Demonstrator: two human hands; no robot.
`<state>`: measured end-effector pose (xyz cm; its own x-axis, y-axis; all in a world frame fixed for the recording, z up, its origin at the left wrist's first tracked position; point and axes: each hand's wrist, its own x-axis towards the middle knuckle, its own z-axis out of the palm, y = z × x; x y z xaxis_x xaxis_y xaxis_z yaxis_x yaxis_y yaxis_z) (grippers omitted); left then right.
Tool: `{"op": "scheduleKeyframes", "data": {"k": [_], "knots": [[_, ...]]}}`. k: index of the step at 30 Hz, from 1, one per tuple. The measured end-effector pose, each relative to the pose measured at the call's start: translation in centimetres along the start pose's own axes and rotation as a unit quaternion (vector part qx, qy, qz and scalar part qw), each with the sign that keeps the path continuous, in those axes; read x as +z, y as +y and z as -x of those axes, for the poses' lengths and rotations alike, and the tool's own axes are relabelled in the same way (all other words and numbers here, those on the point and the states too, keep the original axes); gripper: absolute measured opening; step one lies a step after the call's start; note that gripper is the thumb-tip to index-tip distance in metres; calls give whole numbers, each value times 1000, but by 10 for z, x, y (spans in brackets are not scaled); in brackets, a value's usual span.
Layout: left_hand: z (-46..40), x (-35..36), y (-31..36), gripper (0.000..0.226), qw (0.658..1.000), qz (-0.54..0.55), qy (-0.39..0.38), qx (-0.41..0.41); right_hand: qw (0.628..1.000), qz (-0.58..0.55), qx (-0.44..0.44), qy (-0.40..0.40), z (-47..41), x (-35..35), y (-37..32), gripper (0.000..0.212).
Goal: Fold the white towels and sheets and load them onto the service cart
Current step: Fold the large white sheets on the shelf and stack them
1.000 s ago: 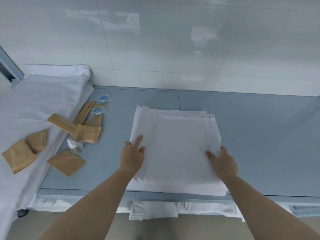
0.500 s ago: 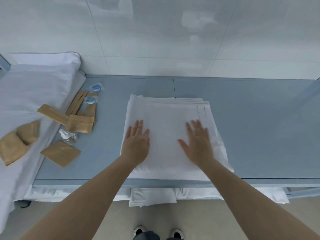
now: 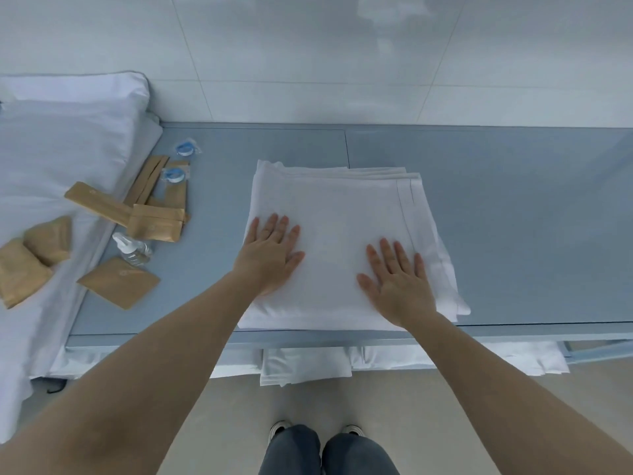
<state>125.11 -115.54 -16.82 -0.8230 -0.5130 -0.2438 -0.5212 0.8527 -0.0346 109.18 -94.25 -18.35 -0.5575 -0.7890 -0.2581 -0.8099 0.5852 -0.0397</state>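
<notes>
A folded white sheet (image 3: 337, 207) lies in a square stack on the grey-blue top of the service cart (image 3: 513, 217). My left hand (image 3: 270, 255) presses flat on the stack's near left part, fingers straight and spread. My right hand (image 3: 399, 282) lies flat on its near right part, fingers straight too. More folded white linen (image 3: 305, 368) sticks out from the shelf below the cart top.
A white pillow and sheet pile (image 3: 61, 138) covers the cart's left end. Several brown paper packets (image 3: 118, 281), a small clear spray bottle (image 3: 132, 250) and two blue-capped items (image 3: 186, 149) lie left of the stack. A white tiled wall (image 3: 308, 56) stands behind. My shoes show on the beige floor.
My right hand has slid from the stack's middle toward its near right corner. My left hand stays flat on the left part. The view tilted down a little.
</notes>
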Motion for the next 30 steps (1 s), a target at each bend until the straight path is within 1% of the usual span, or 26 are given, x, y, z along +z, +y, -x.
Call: {"op": "scheduleKeyframes", "data": {"k": [1, 3, 4, 5, 6, 9, 11, 13, 15, 17, 18, 20, 21, 24, 26, 28, 30], "knots": [[9, 1, 4, 80, 1000, -4, -6, 14, 1000, 4, -27, -15, 4, -2, 6, 84], [33, 9, 11, 103, 997, -35, -5, 73, 992, 36, -112, -40, 14, -6, 16, 100], [46, 14, 13, 109, 992, -67, -3, 108, 986, 67, -150, -44, 19, -6, 22, 102], [56, 18, 11, 108, 987, -96, 4, 130, 979, 96, -175, -39, 24, -5, 26, 100], [63, 21, 8, 106, 984, -111, 16, 135, 975, 115, -189, -27, 29, -4, 30, 96], [68, 16, -3, 94, 982, -126, 47, 131, 973, 122, -194, 5, 37, -9, 27, 78], [67, 15, -4, 83, 977, -141, 57, 149, 967, 158, -201, 12, 40, -16, 20, 69], [70, 11, -7, 77, 975, -148, 44, 158, 965, 158, -204, 47, 44, -24, 16, 69], [75, 9, -10, 75, 974, -139, 58, 169, 968, 138, -196, 71, 49, -27, 13, 68], [81, 10, -8, 74, 975, -124, 91, 162, 974, 137, -174, 45, 54, -21, 6, 71], [84, 12, -7, 76, 976, -120, 96, 155, 979, 137, -151, 22, 55, -15, 2, 72], [82, 19, -3, 84, 981, -119, 83, 130, 986, 126, -105, -20, 52, -11, -15, 75], [79, 20, 1, 88, 984, -123, 67, 111, 986, 118, -113, -19, 49, -9, -30, 77], [72, 21, 8, 100, 985, -129, 54, 97, 976, 95, -193, 21, 35, -8, -100, 73], [71, 21, 5, 105, 986, -122, 58, 97, 970, 116, -205, 53, 30, -4, -130, 70], [71, 22, -2, 110, 988, -112, 55, 93, 969, 155, -177, 80, 32, -4, -123, 68], [70, 23, -5, 114, 989, -108, 43, 87, 967, 160, -171, 96, 39, -1, -93, 67]]}}
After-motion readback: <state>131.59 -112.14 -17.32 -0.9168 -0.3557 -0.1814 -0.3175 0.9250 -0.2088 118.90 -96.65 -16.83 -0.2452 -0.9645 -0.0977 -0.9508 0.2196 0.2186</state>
